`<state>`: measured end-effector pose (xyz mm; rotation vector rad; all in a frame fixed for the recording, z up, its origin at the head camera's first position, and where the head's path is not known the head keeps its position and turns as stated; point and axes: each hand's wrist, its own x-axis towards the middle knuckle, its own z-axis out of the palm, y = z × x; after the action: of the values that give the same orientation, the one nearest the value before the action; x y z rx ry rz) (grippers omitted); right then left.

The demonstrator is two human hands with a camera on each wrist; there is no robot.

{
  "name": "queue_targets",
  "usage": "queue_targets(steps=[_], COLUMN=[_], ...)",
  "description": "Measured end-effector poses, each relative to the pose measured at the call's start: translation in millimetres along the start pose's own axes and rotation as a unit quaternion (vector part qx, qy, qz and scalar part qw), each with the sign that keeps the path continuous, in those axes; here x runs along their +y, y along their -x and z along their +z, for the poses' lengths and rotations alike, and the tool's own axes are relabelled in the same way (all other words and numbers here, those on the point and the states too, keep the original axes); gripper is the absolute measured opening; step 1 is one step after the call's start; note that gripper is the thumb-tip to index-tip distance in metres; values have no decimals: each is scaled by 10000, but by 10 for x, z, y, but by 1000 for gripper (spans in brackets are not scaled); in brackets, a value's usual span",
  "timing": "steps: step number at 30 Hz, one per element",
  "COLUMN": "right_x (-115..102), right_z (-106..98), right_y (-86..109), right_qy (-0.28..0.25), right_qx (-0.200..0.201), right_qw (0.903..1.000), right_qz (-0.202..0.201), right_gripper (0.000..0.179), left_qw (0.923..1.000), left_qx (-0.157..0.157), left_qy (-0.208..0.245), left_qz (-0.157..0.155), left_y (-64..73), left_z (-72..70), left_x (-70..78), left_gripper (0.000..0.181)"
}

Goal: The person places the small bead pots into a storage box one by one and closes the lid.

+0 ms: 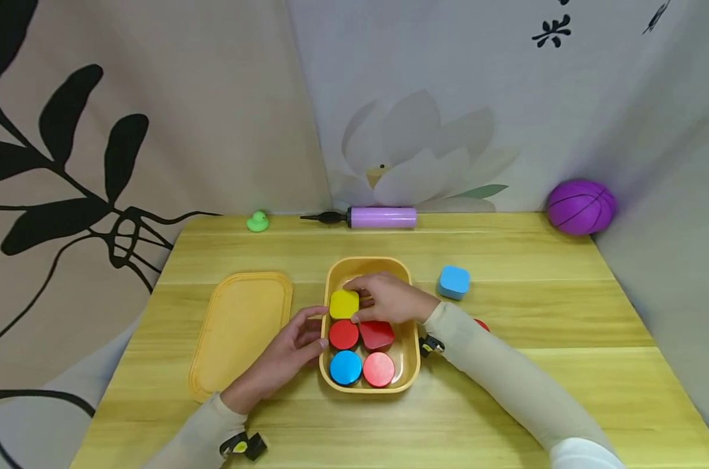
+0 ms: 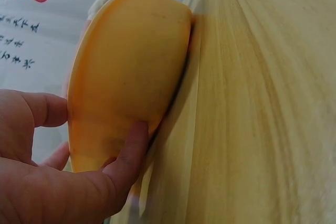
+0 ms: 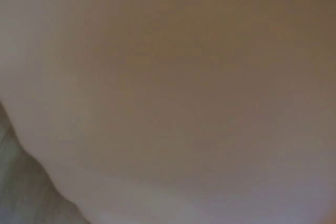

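Observation:
In the head view, a yellow-orange box (image 1: 414, 371) holds several blocks. My right hand (image 1: 392, 298) reaches inside and pinches a yellow square block (image 1: 344, 305) between thumb and index finger. Below lie a red round block (image 1: 344, 335), a red angular block (image 1: 377, 336), a blue round block (image 1: 346, 368) and a light-red round block (image 1: 379, 370). Fairly straight fingers of my left hand (image 1: 286, 355) touch the box's left side. In the left wrist view, that hand's thumb (image 2: 134, 148) rests against the outer wall. The right wrist view is blurred and blocked.
A matching lid (image 1: 243, 326) lies left of the box. To the right sit a blue square block (image 1: 454, 282) and a red piece (image 1: 482, 324) mostly behind the sleeve. Along the back are a green duck (image 1: 258, 221), a purple pump (image 1: 383, 217) and a purple ball (image 1: 581, 207).

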<state>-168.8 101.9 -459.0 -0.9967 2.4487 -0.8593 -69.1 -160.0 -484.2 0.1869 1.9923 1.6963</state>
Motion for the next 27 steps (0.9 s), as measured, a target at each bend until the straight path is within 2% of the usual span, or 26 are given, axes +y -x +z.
queue_targets(steps=[6,10,13,17,21,27], right_x=[18,18,24,43,102,226], right_z=[-4,-42,-93,-204,-341,-518], right_y=[-2,24,63,194,378,635], right_qy=[-48,-378,-755,-1057,-1259,-1361], right_qx=[-85,32,276,822,1308,1803], right_qw=[9999,9993,9967,9904,9830,9739], right_qz=[86,60,-130,-337,-281,-199], right_gripper=[65,66,63,57,52,46], left_qw=[10000,10000,10000,9999,9999,9999], left_qx=[-28,-44,7,28,-3,25], left_qy=[41,55,54,90,135,117], left_qz=[4,-14,-23,39,58,96], left_y=[-7,-7,-5,8,22,39], left_z=[1,3,4,7,12,5], left_x=[-13,-21,-24,-28,-37,-53], left_gripper=[58,58,59,58,57,57])
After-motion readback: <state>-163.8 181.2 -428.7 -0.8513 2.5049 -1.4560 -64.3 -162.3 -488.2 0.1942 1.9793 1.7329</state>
